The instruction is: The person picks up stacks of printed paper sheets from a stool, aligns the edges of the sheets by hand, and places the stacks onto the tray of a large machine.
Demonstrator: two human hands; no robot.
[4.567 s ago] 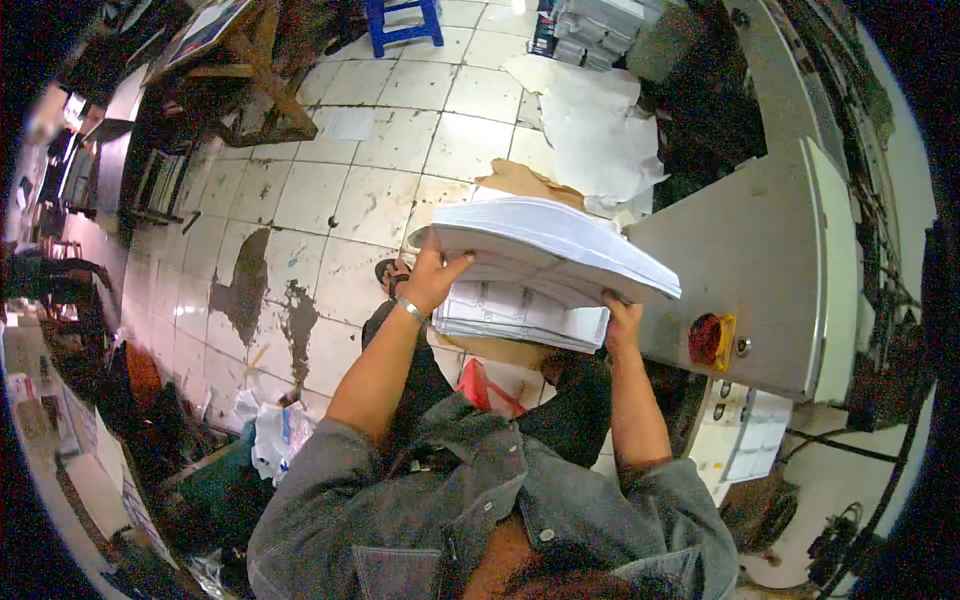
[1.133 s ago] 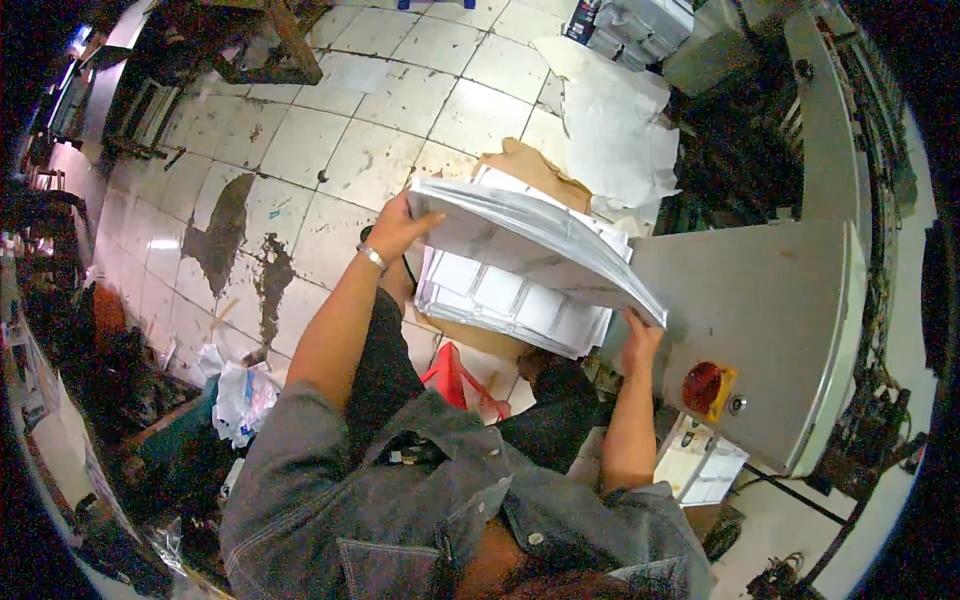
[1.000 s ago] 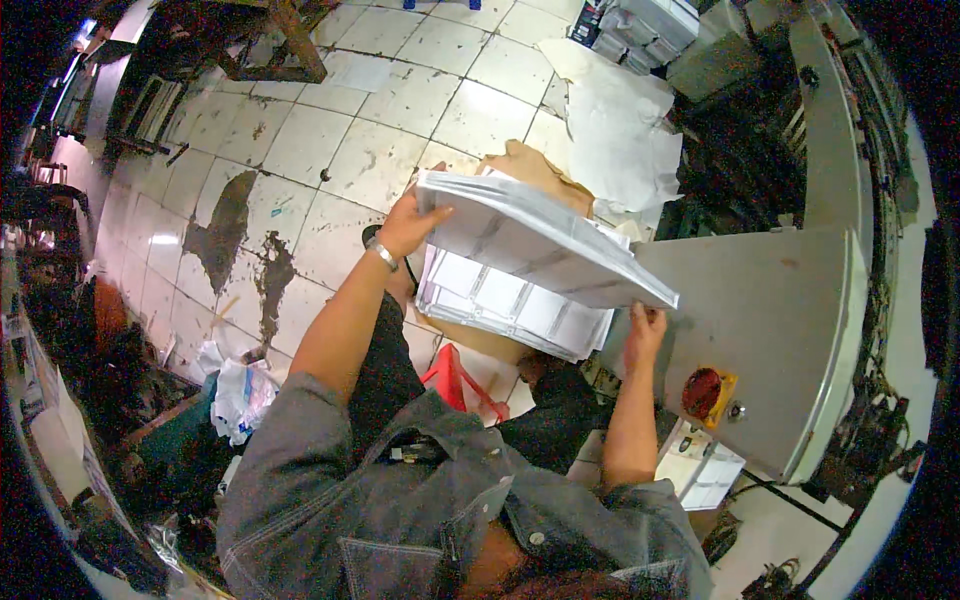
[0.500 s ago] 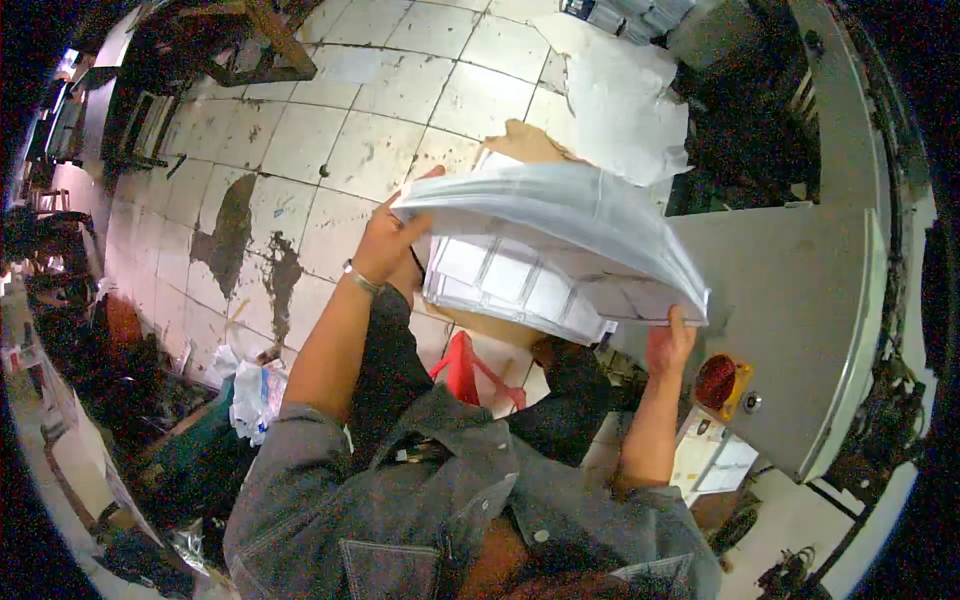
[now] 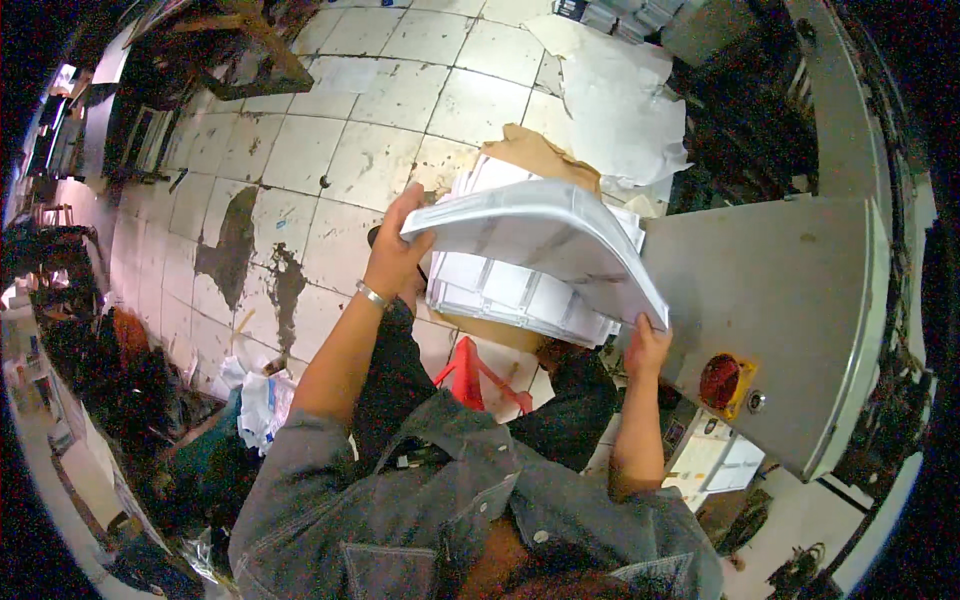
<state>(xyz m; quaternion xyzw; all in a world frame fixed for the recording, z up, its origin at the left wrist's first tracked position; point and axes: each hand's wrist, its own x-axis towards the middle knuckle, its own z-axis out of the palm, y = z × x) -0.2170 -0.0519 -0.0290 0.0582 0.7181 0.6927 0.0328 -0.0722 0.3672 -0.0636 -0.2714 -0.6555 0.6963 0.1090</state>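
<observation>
A thick stack of white paper sheets [image 5: 545, 207] is held up in front of me, its middle bowed upward and its ends bent down. My left hand [image 5: 395, 250] grips the left end, with the thumb underneath and the fingers along the outer side. At the right end, my right hand [image 5: 648, 348] pinches the lower corner. Below the held sheets lies a larger pile of printed paper [image 5: 490, 298], partly hidden by them. Brown wrapping paper [image 5: 530, 152] shows crumpled beyond the pile, and more of it shows at the near side.
To the right stands a grey panel [image 5: 780, 290] with a red and yellow lamp-like piece [image 5: 722, 383] by its near edge. A red plastic thing [image 5: 466, 375] is between my legs. White wrapping sheet [image 5: 625, 105] covers tiles at the far right. White plastic bags [image 5: 262, 405] lie left.
The held stack has shifted left at its right end and bends more steeply, as my right hand moved inward and slightly down. More of the pile behind it now shows.
</observation>
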